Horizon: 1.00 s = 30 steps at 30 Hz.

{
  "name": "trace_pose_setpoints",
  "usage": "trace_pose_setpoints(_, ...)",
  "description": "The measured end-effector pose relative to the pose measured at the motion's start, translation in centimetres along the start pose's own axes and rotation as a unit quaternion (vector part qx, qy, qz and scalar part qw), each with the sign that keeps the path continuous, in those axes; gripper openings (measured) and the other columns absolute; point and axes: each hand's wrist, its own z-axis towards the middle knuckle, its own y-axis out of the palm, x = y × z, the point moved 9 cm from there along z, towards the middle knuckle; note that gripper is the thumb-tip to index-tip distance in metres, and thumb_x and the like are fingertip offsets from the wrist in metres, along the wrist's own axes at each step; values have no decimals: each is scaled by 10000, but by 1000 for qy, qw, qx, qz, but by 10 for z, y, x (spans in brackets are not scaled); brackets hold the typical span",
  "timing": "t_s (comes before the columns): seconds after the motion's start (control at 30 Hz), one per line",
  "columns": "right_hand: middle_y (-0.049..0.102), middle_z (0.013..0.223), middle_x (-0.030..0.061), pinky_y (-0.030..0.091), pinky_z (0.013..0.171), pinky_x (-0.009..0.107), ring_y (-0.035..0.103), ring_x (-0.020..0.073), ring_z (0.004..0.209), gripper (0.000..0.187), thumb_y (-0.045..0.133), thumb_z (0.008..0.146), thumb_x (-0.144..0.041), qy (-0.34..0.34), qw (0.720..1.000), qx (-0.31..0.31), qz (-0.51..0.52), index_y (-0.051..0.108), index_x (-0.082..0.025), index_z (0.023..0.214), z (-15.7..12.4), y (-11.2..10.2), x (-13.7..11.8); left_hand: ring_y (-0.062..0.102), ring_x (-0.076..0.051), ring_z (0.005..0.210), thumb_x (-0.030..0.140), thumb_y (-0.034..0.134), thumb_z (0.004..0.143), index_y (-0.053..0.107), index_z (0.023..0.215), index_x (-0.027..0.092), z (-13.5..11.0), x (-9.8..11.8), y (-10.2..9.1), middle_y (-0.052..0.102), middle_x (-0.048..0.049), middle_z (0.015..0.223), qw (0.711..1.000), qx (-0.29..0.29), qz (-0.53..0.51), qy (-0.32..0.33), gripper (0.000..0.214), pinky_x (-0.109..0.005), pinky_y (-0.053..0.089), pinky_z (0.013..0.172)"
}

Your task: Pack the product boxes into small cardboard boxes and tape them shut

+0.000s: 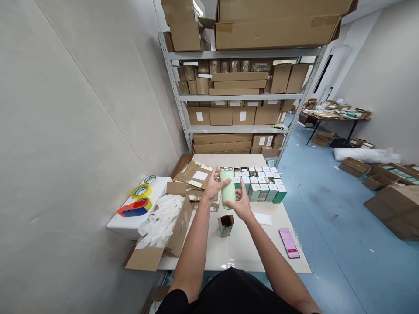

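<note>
A pale green tumbler [228, 192] with a silvery top is held upright above the table [209, 253]. My left hand [213, 185] is closed on its upper left side, the thumb across its front. My right hand [241, 204] grips it lower down from the right, its thumb near the base. Just below the tumbler stands a small green carton [225, 226] with its top flaps open and a dark inside. Behind my right hand, several green and white boxes [263, 192] stand in rows, some with their tops open.
At left, an open cardboard box [181, 229] holds white packing material [163, 218]. A tape dispenser [135, 207] and tape rolls lie on a white surface beside it. Flattened cardboard [193, 174] lies behind. A phone [289, 243] and white paper [262, 219] lie right. Shelving [242, 97] stands beyond.
</note>
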Motion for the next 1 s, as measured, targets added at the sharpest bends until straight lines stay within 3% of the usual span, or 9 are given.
trace_pose_setpoints(0.07, 647, 1132, 51, 566, 918, 436, 666, 234, 954, 1341, 918, 676, -408, -3, 1000, 12, -16, 29, -323, 1676, 0, -1, 1, 708, -238, 1056, 299, 976, 638, 277, 1641, 253, 0, -1, -3, 728, -86, 1140, 1000, 10, 4, -1, 1223, -407, 568, 986)
trace_pose_setpoints(0.23, 661, 1210, 70, 545, 972, 440, 684, 234, 1030, 1210, 839, 757, -382, -5, 999, -33, 15, 51, -331, 1673, 1, 7, 3, 710, -234, 1048, 304, 959, 664, 247, 1650, 240, -1, -2, -3, 741, -74, 1096, 1000, 1, -10, -3, 1218, -422, 550, 1015)
trace_pose_setpoints(0.43, 648, 1104, 37, 549, 927, 423, 648, 214, 921, 1275, 904, 663, -355, -1, 999, 34, -40, 126, -314, 1672, 3, -4, 7, 672, -257, 1140, 313, 976, 636, 256, 1646, 263, -1, -5, -2, 688, -120, 1258, 1000, 4, 29, 2, 1241, -431, 551, 1021)
trace_pose_setpoints(0.6, 654, 1170, 57, 545, 958, 430, 668, 231, 1015, 1217, 842, 743, -370, 9, 999, -40, 12, 60, -332, 1675, 5, 8, 6, 713, -245, 1031, 346, 950, 676, 228, 1649, 234, 0, -10, 0, 744, -95, 1129, 1000, -12, 2, -16, 1216, -443, 567, 983)
trace_pose_setpoints(0.7, 659, 1095, 43, 573, 875, 405, 677, 230, 939, 1264, 876, 706, -364, 28, 999, -31, 27, 64, -318, 1674, 5, 8, 4, 702, -246, 1078, 366, 941, 694, 259, 1637, 233, 1, -10, 0, 731, -105, 1174, 1000, -15, 5, -24, 1171, -432, 557, 1007)
trace_pose_setpoints(0.8, 658, 1103, 43, 572, 888, 407, 672, 231, 934, 1314, 914, 662, -355, 27, 1000, -7, 8, 76, -320, 1674, 5, 6, 1, 695, -245, 1091, 362, 962, 665, 283, 1625, 240, 2, -7, -3, 712, -104, 1188, 1000, 5, 23, -18, 1182, -424, 563, 1000)
trace_pose_setpoints(1.0, 652, 1219, 66, 540, 960, 427, 679, 228, 1011, 1201, 846, 747, -345, 27, 998, -50, 26, 77, -340, 1670, 10, 7, 10, 708, -228, 1022, 362, 936, 695, 324, 1599, 241, 1, -7, -4, 716, -97, 1166, 1000, 7, 26, -11, 1099, -420, 573, 968)
